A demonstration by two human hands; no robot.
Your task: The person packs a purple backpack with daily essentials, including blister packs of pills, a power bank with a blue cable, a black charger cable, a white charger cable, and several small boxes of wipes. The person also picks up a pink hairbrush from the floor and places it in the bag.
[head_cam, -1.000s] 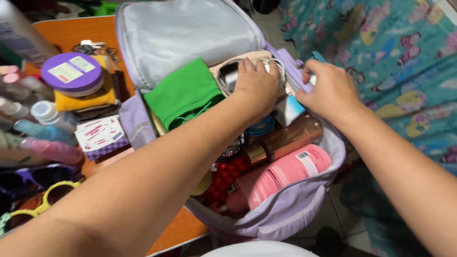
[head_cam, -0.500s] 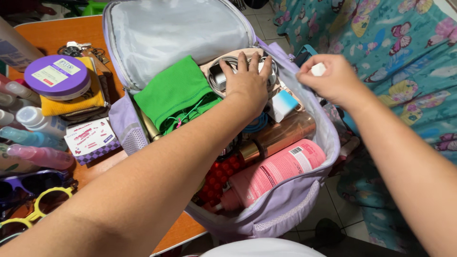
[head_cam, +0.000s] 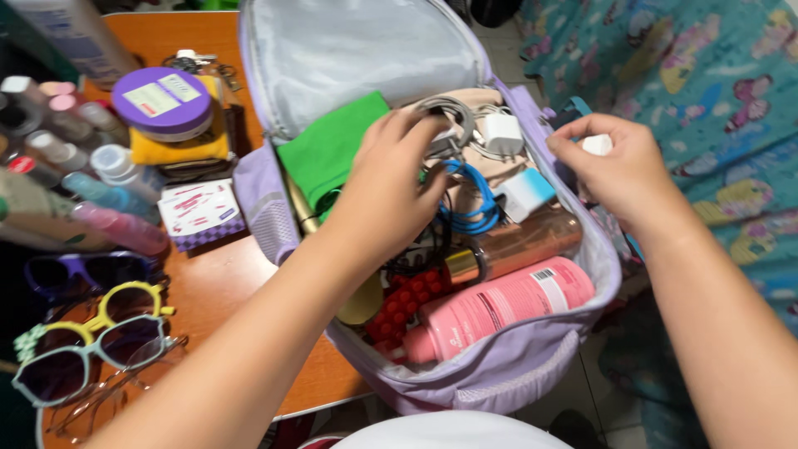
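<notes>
The head view looked down into our open lilac fabric bag [head_cam: 499, 378], which sat on the orange wooden table [head_cam: 220, 287] and hung over its edge at five o'clock. Our left hand [head_cam: 391, 183] was inside the bag, its fingers closed on a coil of grey cable [head_cam: 449, 116] at the twelve o'clock end of the compartment. Our right hand [head_cam: 619, 170] hovered at the bag's three o'clock rim, its fingers pinched together on a small white object [head_cam: 597, 144] that we could not identify.

We judged tangling the likeliest trouble: the grey cable lay just beside a blue coiled cable [head_cam: 474, 199] and a white charger plug [head_cam: 501, 133], so a lift might have dragged those up with it. A folded green cloth [head_cam: 328, 150] sat at ten o'clock, touching the wrist. The pink plastic bottle [head_cam: 499, 308] and the copper-coloured metal cylinder [head_cam: 515, 247] lay loose at five o'clock, near the overhanging end; a hard pull could have tipped the bag towards the floor. The tinted sunglasses [head_cam: 83, 349] at eight o'clock lay well apart.
</notes>
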